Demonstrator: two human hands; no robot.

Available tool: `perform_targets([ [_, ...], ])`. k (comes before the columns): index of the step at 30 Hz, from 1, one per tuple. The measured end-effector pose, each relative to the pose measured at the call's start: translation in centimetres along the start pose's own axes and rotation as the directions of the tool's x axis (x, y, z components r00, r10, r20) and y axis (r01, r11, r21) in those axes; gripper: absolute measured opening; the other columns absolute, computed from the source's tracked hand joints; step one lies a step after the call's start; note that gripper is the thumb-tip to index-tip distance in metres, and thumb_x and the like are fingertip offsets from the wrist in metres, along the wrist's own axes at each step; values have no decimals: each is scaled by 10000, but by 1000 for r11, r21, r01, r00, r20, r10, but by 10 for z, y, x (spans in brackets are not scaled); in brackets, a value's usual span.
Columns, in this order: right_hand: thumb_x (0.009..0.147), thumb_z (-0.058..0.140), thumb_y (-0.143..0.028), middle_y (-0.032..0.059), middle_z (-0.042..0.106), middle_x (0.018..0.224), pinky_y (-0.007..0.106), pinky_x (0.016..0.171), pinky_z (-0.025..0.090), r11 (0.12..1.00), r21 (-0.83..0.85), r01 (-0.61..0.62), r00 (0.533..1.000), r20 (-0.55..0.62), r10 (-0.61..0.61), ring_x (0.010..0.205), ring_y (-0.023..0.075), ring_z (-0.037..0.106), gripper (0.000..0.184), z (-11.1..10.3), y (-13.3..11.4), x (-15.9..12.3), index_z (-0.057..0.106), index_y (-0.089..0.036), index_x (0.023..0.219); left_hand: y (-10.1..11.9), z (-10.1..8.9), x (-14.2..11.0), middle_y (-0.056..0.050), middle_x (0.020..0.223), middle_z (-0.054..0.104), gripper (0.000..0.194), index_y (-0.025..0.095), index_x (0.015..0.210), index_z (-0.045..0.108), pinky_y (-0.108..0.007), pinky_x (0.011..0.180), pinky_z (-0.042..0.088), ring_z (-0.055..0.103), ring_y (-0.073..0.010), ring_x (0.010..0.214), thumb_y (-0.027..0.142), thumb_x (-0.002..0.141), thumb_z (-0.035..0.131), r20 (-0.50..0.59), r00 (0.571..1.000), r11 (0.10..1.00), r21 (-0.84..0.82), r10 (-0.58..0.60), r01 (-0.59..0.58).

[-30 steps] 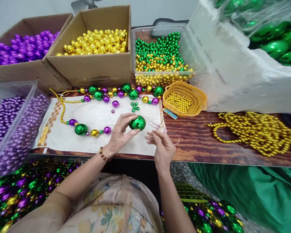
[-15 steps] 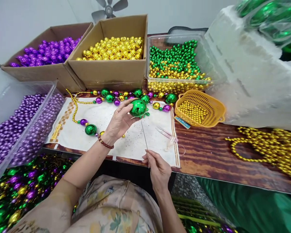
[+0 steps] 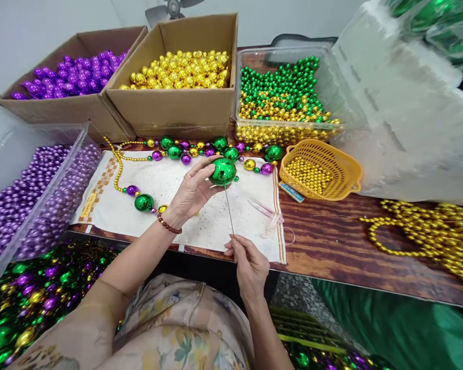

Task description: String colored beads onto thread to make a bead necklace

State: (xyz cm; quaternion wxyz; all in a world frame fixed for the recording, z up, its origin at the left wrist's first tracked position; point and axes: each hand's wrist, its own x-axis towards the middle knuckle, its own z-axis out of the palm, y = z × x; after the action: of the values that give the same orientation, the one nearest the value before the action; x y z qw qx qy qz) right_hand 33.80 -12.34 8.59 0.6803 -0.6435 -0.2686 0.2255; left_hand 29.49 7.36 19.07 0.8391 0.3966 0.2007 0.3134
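A large shiny green ball bead (image 3: 223, 171) is held up between the thumb and fingers of my left hand (image 3: 196, 191), above the white towel (image 3: 116, 213). My right hand (image 3: 249, 262) pinches the lower end of a long thin needle (image 3: 229, 210). The needle's upper end meets the underside of the ball; whether it has gone in cannot be seen. A small green bead (image 3: 236, 178) shows just behind the ball. On the towel, a strand with a green ball (image 3: 144, 202) and a purple ball (image 3: 131, 190) runs partly behind my left wrist.
Finished-looking bead strands (image 3: 231, 153) lie along the towel's back edge. Scissors (image 3: 265, 209) rest on its right. Behind stand cartons of purple balls (image 3: 31, 110) and gold balls (image 3: 177, 110). An orange basket (image 3: 343, 167), gold bead strands (image 3: 428, 231) and a purple-bead bin (image 3: 73, 139) flank the towel.
My right hand has moved up slightly, and the needle's upper end now meets the green ball's underside, where a small gap showed before. More small green beads are hidden behind the ball.
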Motion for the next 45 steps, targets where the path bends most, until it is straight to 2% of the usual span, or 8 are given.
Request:
perform_targets([
  [5, 957, 621, -274, 24, 711, 742, 215, 520, 536, 1000, 0, 9, 1000, 12, -9, 550, 113, 650, 162, 3, 3, -1, 740, -166, 975, 0, 2, -5, -71, 1182, 683, 351, 233, 1116, 694, -401, 931, 544, 661, -216, 1030, 362, 801, 781, 29, 999, 1000, 13, 23, -23],
  [16, 963, 619, -255, 8, 703, 746, 197, 530, 523, 1000, -8, 25, 999, 20, -25, 548, 95, 639, 142, 3, 5, -4, 738, -181, 983, 2, -1, -4, -72, 1150, 694, 379, 235, 1098, 693, -410, 909, 553, 677, -254, 1062, 395, 773, 806, -2, 1000, 1000, -28, -14, 14],
  [25, 977, 601, -247, 13, 715, 770, 216, 538, 505, 999, 29, 37, 999, -13, -37, 568, 103, 641, 144, 13, 3, 0, 730, -184, 995, -7, 1, -16, -48, 1200, 682, 310, 270, 1110, 735, -307, 857, 547, 650, -174, 1001, 329, 809, 780, 73, 997, 996, 86, 4, -10],
  [32, 990, 583, -246, 14, 717, 788, 239, 567, 498, 996, 40, 85, 995, -49, -83, 585, 113, 655, 154, 22, 4, 2, 724, -185, 1001, -15, 4, -34, -30, 1163, 696, 375, 294, 1105, 754, -244, 830, 522, 630, -141, 961, 304, 741, 844, 105, 989, 979, 164, 105, -121],
  [35, 984, 587, -251, 14, 713, 772, 236, 541, 483, 994, 43, 102, 993, -55, -100, 561, 113, 644, 150, 22, 2, 0, 719, -180, 973, -14, 4, -37, -31, 1142, 697, 365, 291, 1105, 753, -243, 822, 519, 628, -145, 955, 308, 750, 836, 89, 990, 979, 158, 112, -125],
  [41, 976, 593, -288, 17, 706, 745, 231, 519, 473, 996, 68, 61, 994, -94, -55, 544, 117, 633, 171, 25, -5, 2, 717, -176, 939, -10, 4, -40, -43, 1184, 694, 367, 284, 1092, 754, -260, 825, 524, 642, -165, 963, 331, 739, 842, 79, 993, 985, 137, 91, -101],
  [45, 977, 594, -285, 16, 700, 740, 231, 511, 470, 993, 95, 68, 995, -79, -61, 530, 118, 634, 167, 27, -11, 2, 710, -174, 930, -8, 2, -41, -50, 1163, 693, 364, 280, 1106, 741, -293, 845, 541, 651, -186, 990, 374, 764, 821, 59, 995, 990, 106, 86, -92],
])
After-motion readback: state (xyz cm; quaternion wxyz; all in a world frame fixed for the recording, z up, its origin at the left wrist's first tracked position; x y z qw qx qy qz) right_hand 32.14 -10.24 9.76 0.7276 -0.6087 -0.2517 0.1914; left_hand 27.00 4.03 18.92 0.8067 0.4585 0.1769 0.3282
